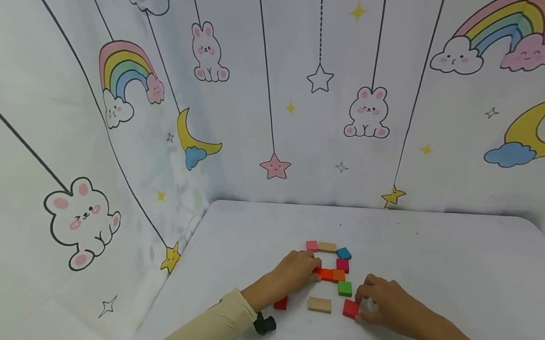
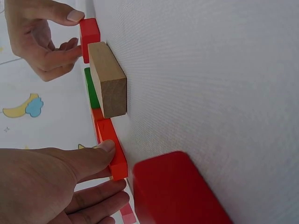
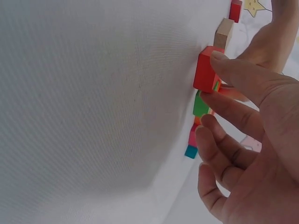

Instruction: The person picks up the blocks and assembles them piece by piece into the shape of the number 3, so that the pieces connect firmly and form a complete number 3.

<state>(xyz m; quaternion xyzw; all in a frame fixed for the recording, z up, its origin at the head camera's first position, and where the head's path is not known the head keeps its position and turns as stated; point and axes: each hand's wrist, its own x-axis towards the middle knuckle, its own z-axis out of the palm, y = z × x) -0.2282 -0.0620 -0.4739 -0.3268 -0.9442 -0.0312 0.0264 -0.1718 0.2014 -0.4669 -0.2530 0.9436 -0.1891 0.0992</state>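
My left hand [image 1: 293, 272] pinches an orange-red block [image 2: 112, 148] between thumb and fingers, at the left end of a short middle row. An orange block [image 1: 338, 275] sits against its right end. With thumb and index finger my right hand [image 1: 389, 303] grips a red block [image 3: 208, 70] at the lower right of the arrangement. Just above that lies a green block [image 1: 345, 288]. A plain wooden block [image 1: 320, 304] lies between the red block and a dark red block [image 1: 281, 303], which is partly hidden by my left arm in the head view.
Higher up, a pink block [image 1: 312, 245], another wooden block [image 1: 327, 247], a blue block [image 1: 344, 253] and a crimson block [image 1: 342, 265] form a curve. All rest on a white-covered table [image 1: 462, 259]. A cartoon-printed backdrop [image 1: 260, 83] rises behind and to the left.
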